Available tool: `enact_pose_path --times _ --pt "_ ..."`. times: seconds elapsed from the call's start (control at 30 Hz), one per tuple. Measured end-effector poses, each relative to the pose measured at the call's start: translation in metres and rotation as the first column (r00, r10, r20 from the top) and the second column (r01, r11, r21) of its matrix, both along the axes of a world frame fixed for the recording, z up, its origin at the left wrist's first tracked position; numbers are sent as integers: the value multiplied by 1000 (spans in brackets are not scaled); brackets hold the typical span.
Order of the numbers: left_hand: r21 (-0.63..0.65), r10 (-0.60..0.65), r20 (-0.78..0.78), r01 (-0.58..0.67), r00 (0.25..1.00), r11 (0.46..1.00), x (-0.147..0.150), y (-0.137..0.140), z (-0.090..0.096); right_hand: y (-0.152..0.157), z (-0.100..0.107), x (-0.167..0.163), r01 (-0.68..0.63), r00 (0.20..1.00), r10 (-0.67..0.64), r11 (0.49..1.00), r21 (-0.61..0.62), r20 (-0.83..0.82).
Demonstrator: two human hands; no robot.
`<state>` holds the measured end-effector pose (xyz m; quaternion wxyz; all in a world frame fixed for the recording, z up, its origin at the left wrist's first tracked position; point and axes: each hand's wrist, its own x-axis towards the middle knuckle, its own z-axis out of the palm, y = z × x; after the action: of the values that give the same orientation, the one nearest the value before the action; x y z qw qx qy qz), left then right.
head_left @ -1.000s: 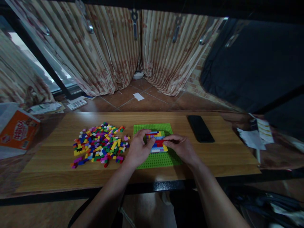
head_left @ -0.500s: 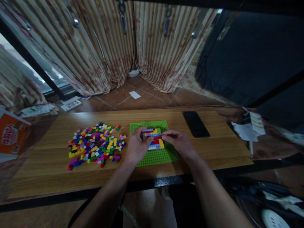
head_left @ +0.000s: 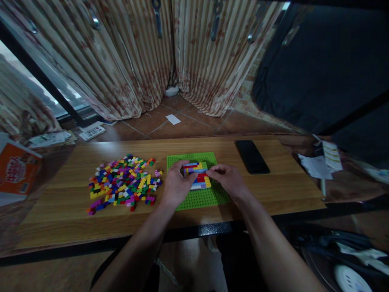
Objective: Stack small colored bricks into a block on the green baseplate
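Observation:
A low block of toy building bricks [head_left: 204, 184] in blue, red, yellow and white sits on a green studded baseplate [head_left: 199, 200]. My left hand [head_left: 177, 183] grips the block's left side, its thumb lying over the near part and its fingers curled round the far edge. At the right side, my right hand [head_left: 228, 179] has thumb and forefinger pinched together against the block, beside the red bricks. Whatever lies between those fingertips is too small to make out. Left of the baseplate spreads a heap of loose bricks [head_left: 126, 182] in many colours.
A black phone [head_left: 252, 157] lies on the wooden table [head_left: 291, 182], right of the baseplate. Beyond the table are a striped curtain [head_left: 127, 61] and a white paper [head_left: 173, 119] on the floor. An orange and white box [head_left: 16, 172] stands at the far left.
The view has shifted slightly. Both hands keep nearly the same place on the brick block, the right one still pinched at its right side.

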<state>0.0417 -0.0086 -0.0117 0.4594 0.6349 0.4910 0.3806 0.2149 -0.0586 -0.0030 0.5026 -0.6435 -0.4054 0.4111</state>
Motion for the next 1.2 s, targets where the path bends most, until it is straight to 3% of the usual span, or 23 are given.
enact_pose_path --times 0.27,0.57,0.8,1.0,1.2 --pt "-26 21 10 -21 1000 999 4 -1 1 0 2 -1 -17 999 17 1000 -23 35" --pt "-64 -39 109 46 993 997 -6 -1 0 -2 3 3 1 1000 -2 998 -67 -9" --pt "-54 77 268 -65 960 996 -21 14 11 0 -1 4 154 983 -162 984 -92 -85" --pt "-34 162 260 -158 952 987 -49 27 21 1 -1 2 198 978 -202 978 -59 -60" --pt "-89 275 256 -261 927 961 -75 37 25 3 -3 0 86 990 -79 994 -60 117"
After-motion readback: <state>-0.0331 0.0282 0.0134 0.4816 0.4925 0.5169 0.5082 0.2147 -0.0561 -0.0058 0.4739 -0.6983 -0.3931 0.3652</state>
